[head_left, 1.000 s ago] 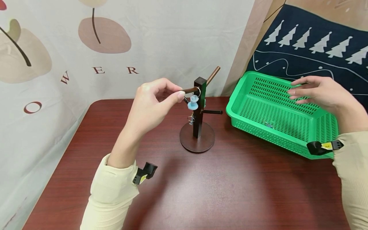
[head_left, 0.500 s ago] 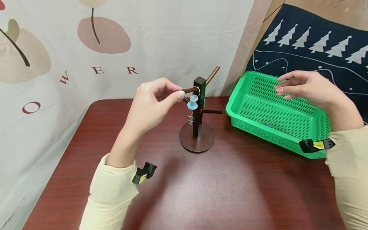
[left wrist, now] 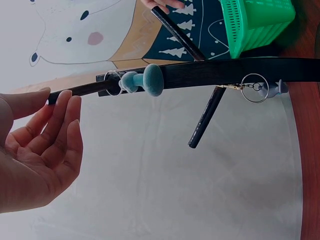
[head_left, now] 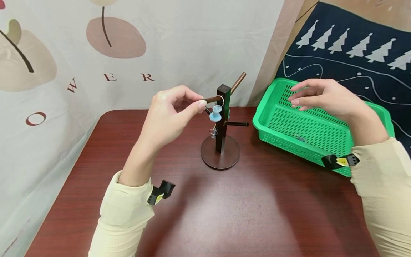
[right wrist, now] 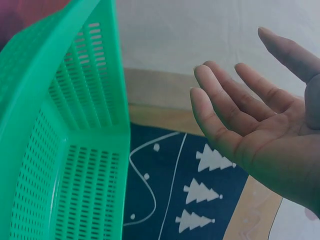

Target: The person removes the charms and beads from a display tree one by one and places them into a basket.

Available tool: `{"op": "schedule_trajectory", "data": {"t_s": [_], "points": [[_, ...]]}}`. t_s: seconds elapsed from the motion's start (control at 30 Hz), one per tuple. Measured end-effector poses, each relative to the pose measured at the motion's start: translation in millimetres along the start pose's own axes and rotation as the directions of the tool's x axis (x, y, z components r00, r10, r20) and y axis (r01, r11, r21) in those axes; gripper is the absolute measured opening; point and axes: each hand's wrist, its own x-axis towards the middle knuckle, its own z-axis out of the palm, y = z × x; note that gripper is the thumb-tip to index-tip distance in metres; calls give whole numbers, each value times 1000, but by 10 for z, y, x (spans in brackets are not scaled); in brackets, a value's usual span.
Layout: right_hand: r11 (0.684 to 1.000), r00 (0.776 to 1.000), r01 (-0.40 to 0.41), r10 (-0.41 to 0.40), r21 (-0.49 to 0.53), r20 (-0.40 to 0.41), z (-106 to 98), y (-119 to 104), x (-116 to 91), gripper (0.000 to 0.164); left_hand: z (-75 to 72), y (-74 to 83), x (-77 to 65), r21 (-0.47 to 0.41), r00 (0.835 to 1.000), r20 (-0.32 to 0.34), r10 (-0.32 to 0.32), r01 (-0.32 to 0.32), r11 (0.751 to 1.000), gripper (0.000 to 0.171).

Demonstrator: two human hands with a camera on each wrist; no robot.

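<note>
A dark wooden peg stand (head_left: 221, 128) with a round base rises from the table. Thumb and fingers of my left hand (head_left: 168, 116) pinch the tip of its upper left peg (head_left: 211, 100). From that peg, close to the post, a light blue spool-shaped keychain (head_left: 215, 113) hangs by a metal ring. Lower down in the left wrist view hangs a pale blue-grey keychain (left wrist: 275, 90) with a ring and short chain. My right hand (head_left: 327, 98) hovers over the green basket (head_left: 282, 144), its fingers loosely extended and holding nothing.
Inside the basket lies a small bluish item (head_left: 300, 138), too small to identify. Bare pegs point right (head_left: 237, 124) and up to the back right on the stand. Printed cloth (head_left: 192, 43) hangs behind the reddish-brown table (head_left: 231, 214).
My right hand has moved left across the basket toward the stand, uncovering the basket's right end. The left hand keeps its pinch on the peg, and the keychains hang as before.
</note>
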Motion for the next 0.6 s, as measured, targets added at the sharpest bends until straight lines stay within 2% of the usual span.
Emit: {"op": "schedule_trajectory", "data": {"t_s": [0.37,0.6], "points": [[995,997,57,-61,78,57,242,-144,113,29,-4,7,1,2,1000,2,-1,1,1000,7],[991,988,94,-104,90,114,423,-184,191,28,-2,9,0,3,1000,-1,6,-6,1000,7]]}}
